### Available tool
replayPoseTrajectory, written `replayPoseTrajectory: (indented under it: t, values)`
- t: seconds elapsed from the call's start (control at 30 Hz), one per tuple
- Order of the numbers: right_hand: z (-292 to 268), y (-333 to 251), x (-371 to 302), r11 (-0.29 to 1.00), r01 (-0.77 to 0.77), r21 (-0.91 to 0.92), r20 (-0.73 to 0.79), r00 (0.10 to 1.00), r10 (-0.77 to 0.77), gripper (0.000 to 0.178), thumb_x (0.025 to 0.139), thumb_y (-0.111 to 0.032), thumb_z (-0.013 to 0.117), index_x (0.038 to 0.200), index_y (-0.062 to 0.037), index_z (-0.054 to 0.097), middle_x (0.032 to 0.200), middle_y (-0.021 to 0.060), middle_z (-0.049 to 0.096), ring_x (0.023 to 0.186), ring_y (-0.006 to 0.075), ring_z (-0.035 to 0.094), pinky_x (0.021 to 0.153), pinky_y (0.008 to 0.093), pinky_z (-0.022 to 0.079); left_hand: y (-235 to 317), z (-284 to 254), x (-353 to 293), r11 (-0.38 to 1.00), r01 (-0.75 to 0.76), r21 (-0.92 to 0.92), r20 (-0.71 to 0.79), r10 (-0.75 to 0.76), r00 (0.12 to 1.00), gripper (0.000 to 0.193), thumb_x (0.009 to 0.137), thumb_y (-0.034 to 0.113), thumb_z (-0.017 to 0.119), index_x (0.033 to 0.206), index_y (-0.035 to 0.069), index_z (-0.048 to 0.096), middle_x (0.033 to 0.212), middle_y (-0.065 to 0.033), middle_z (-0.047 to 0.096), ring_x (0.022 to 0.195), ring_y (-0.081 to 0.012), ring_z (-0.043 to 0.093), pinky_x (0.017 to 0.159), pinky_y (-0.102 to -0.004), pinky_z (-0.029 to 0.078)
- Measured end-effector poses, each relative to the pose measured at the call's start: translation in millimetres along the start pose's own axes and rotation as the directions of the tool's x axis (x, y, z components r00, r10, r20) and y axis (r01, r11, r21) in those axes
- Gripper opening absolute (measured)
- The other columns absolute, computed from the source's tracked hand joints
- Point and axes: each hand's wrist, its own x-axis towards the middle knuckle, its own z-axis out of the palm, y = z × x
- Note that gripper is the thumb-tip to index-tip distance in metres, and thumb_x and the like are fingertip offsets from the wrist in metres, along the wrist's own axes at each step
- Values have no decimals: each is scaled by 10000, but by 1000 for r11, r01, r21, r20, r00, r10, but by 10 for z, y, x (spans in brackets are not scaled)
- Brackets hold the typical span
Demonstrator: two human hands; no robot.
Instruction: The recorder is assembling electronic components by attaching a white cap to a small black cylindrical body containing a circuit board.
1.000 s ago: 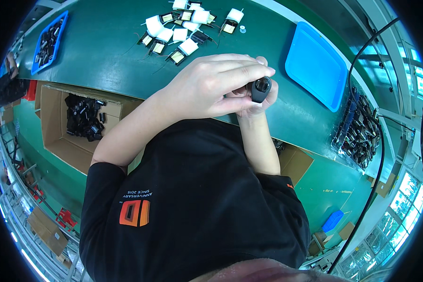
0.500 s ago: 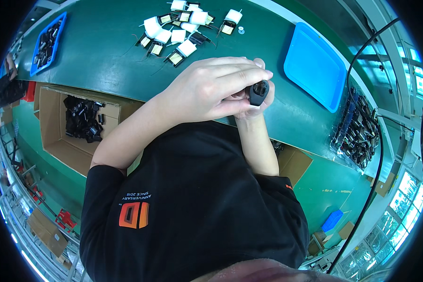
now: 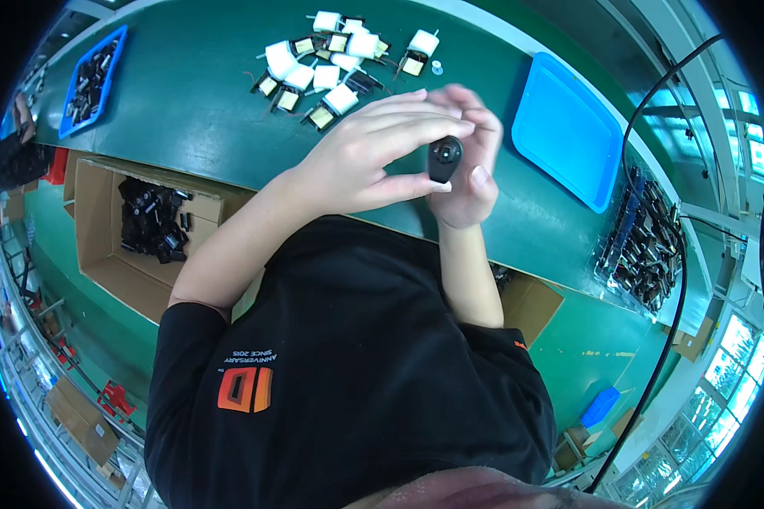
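Observation:
A small black plastic housing with a rounded end and a dark round opening (image 3: 445, 154) is pinched between the thumb and fingers of my left hand (image 3: 369, 153). It is held above the near part of the green table. Close beside the housing, on its right, my right hand (image 3: 471, 182) stands with fingers loosely spread and thumb up, partly smeared by motion. Beyond my hands lies a pile of white and black parts (image 3: 339, 97) with pale yellow faces and thin wires. One similar part (image 3: 418, 53) sits apart from the pile, next to a small white disc (image 3: 436, 67).
An empty-looking blue tray (image 3: 564, 127) lies to the right on the green table (image 3: 195, 102). Past it, a clear tray (image 3: 645, 246) holds many black parts. At far left stands a blue bin (image 3: 92, 81) of black pieces. Below the edge, a cardboard box (image 3: 110, 254) holds more.
My right hand has loosened from around the housing and opened beside it. My left hand still holds the housing, which has shifted slightly left and turned.

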Motion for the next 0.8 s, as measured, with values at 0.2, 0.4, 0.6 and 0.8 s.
replayPoseTrajectory:
  t: [0.2,0.4,0.6,0.8]
  values:
    - [290,-396,-7,718,240,-653,268,960,-78,770,659,-238,862,1283,16,489,1116,85,535,974,175,534,864,303,441,-1,-79,-35,966,-198,165,-106,217,970,522,740,128,803,1205,23,590,1238,-170,634,1190,-357,589,999,-475,476]
    - [231,-482,-16,943,-178,-282,194,952,238,861,669,-2,832,1411,40,399,1183,124,567,1027,217,615,946,349,481,118,-63,23,1000,6,24,-279,1,960,1034,674,205,801,1516,25,227,1498,-243,362,1404,-376,345,1148,-487,260]
    - [130,-416,-39,970,-242,-11,253,938,237,907,663,-175,822,1409,71,370,1168,209,580,1012,302,610,924,391,483,88,3,-12,941,181,-287,-14,-193,981,1141,694,375,762,1543,16,88,1522,-230,320,1417,-344,322,1150,-457,221]
    - [-4,-294,-87,996,5,-94,257,966,20,765,682,-190,857,1320,28,494,1169,165,556,926,260,644,830,358,530,266,112,55,951,180,-250,-67,-202,977,1159,668,479,842,1515,7,208,1386,-206,485,1292,-319,488,1087,-430,347]
